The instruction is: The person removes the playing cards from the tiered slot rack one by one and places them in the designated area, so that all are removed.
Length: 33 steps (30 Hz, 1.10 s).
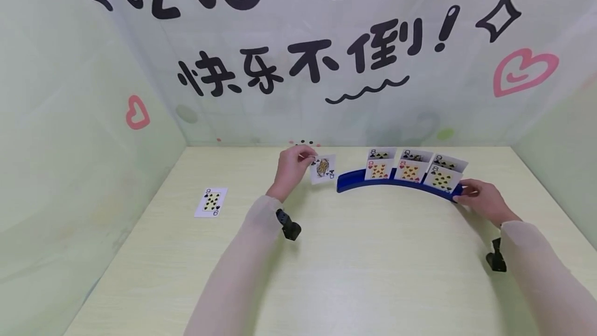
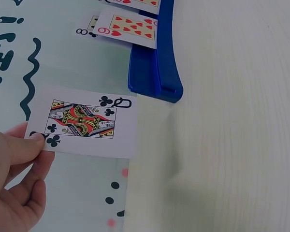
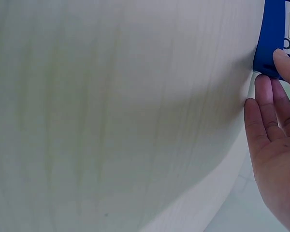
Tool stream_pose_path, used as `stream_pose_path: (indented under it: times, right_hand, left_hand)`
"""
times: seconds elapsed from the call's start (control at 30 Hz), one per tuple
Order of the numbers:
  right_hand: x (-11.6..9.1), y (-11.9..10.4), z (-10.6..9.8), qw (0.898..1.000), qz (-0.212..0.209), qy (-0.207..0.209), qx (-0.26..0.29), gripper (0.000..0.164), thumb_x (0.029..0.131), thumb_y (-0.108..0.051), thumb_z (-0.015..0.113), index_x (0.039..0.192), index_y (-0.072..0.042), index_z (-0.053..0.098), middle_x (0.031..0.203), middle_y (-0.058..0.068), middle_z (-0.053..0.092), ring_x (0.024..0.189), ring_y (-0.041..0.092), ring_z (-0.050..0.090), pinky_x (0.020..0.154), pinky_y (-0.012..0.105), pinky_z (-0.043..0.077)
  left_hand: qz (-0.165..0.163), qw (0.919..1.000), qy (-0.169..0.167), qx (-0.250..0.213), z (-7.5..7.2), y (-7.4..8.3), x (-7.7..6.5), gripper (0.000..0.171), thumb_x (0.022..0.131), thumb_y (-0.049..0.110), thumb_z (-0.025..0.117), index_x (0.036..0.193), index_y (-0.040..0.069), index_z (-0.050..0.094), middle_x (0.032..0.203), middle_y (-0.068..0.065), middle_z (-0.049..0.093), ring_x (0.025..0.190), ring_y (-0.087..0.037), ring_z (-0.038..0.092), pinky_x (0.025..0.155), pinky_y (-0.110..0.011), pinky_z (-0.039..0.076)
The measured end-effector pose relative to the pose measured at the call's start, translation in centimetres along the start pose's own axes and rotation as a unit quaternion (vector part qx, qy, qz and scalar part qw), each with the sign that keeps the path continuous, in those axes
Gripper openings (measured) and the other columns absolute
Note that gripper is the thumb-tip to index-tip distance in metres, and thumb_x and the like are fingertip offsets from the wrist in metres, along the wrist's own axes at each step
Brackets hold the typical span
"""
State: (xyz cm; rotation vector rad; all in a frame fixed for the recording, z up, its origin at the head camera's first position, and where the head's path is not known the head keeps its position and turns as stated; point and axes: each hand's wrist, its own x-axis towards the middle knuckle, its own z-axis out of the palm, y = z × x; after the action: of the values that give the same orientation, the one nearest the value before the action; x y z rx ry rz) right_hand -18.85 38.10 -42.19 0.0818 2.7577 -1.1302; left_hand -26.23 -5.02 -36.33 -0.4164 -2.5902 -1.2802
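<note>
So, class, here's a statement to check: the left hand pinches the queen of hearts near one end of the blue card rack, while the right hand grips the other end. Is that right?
Not quite: the left hand pinches the queen of clubs, not hearts, as the left wrist view shows. The rest stands.

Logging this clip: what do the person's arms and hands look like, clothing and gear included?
Both the left hand and right hand are bare, without gloves. The left sleeve and right sleeve are long, pale and plain. A small black left wrist device and right wrist device show; no cables are visible.
</note>
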Motion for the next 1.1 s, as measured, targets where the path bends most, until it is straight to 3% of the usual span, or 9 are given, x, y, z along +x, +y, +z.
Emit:
stream_pose_path:
  times: [0.2, 0.4, 0.77, 1.1]
  right_hand:
    - [0.0, -0.2, 0.0, 1.0, -0.001, 0.001, 0.004, 0.064, 0.089, -0.022, 0.061, 0.131, 0.015, 0.032, 0.114, 0.034, 0.046, 0.102, 0.044, 0.045, 0.079, 0.043, 0.043]
    - [-0.2, -0.3, -0.1, 1.0, -0.006, 0.0, -0.003, 0.063, 0.088, -0.021, 0.061, 0.13, 0.016, 0.032, 0.112, 0.034, 0.047, 0.101, 0.044, 0.046, 0.079, 0.046, 0.043]
    - [-0.1, 0.0, 0.1, 1.0, -0.009, 0.004, -0.001, 0.064, 0.088, -0.021, 0.062, 0.13, 0.017, 0.032, 0.112, 0.034, 0.047, 0.101, 0.045, 0.046, 0.079, 0.045, 0.043]
    - [0.6, 0.0, 0.0, 1.0, -0.011, 0.009, 0.004, 0.063, 0.088, -0.02, 0.062, 0.13, 0.016, 0.033, 0.111, 0.034, 0.047, 0.101, 0.045, 0.046, 0.078, 0.043, 0.043]
  left_hand:
    - [-0.012, 0.9998, -0.012, 0.012, -2.4, -1.3, -0.2, 0.01, 0.083, -0.002, 0.064, 0.091, 0.003, 0.068, 0.086, -0.008, 0.064, 0.079, -0.019, 0.058, 0.07, -0.028, 0.049]
    - [-0.041, 0.997, -0.05, 0.043, -4.9, -2.7, -0.7, 0.011, 0.085, -0.001, 0.062, 0.092, 0.004, 0.068, 0.087, -0.008, 0.062, 0.079, -0.021, 0.057, 0.069, -0.031, 0.049]
    - [-0.061, 0.9854, -0.126, 0.097, -8.9, -5.0, -1.1, 0.015, 0.088, 0.001, 0.059, 0.1, 0.003, 0.066, 0.097, -0.011, 0.06, 0.086, -0.024, 0.056, 0.072, -0.035, 0.047]
    - [-0.076, 0.9751, -0.17, 0.12, -12.6, -7.2, -1.2, 0.014, 0.089, 0.002, 0.058, 0.1, 0.003, 0.065, 0.088, -0.011, 0.06, 0.079, -0.024, 0.054, 0.067, -0.034, 0.044]
